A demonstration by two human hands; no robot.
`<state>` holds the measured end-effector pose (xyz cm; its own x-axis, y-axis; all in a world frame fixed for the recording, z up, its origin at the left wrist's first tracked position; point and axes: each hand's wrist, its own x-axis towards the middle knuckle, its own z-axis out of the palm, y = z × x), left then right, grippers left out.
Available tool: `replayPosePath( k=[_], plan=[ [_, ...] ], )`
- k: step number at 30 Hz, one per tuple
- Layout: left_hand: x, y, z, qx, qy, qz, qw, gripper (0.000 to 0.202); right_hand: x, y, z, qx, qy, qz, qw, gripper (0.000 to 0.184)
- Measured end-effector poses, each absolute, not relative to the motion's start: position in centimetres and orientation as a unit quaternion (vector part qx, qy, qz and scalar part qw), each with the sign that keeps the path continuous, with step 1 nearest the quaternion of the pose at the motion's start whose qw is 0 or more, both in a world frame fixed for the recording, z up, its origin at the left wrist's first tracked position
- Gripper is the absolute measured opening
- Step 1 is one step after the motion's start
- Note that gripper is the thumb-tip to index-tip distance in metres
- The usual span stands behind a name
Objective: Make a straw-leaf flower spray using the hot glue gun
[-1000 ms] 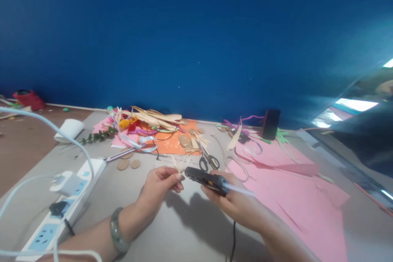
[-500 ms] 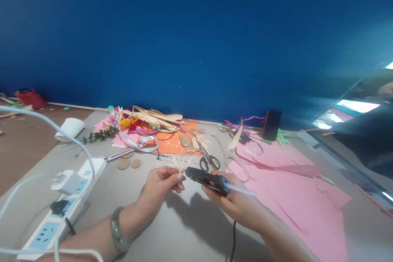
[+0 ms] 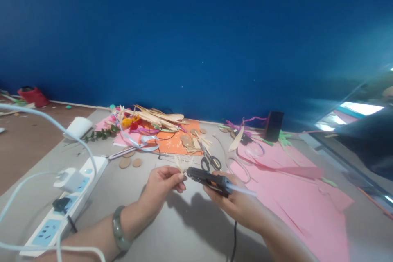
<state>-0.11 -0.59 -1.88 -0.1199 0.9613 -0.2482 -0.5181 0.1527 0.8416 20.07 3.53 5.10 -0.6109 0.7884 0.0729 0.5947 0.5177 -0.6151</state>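
My left hand (image 3: 162, 185) pinches a small bundle of pale straw strips (image 3: 181, 163) between thumb and fingertips. A green bangle sits on that wrist. My right hand (image 3: 238, 204) grips a black glue gun (image 3: 209, 180) with a clear glue stick poking out its back. The gun's nozzle points left and almost touches the straw bundle. Its black cord runs down toward the table's near edge. Both hands hover just above the grey table (image 3: 172, 229).
Black-handled scissors (image 3: 209, 159) lie just beyond the hands. Orange paper (image 3: 172, 139) with straw, ribbons and cardboard discs sits behind. Pink paper sheets (image 3: 294, 196) cover the right. A white power strip (image 3: 66, 196) with plugs and cables lies at left. A dark box (image 3: 274, 125) stands by the blue wall.
The hands hold the same pose, nozzle against the straw bundle. Only the view has shifted slightly.
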Motion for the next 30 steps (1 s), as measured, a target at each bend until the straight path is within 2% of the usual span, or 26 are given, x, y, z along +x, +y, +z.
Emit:
replayPosePath(
  k=[30],
  plan=[
    [-0.20, -0.61, -1.98, 0.269, 0.433, 0.610, 0.606, 0.023, 19.67, 3.61, 5.45, -0.404, -0.852, 0.294, 0.157, 0.021]
  ],
)
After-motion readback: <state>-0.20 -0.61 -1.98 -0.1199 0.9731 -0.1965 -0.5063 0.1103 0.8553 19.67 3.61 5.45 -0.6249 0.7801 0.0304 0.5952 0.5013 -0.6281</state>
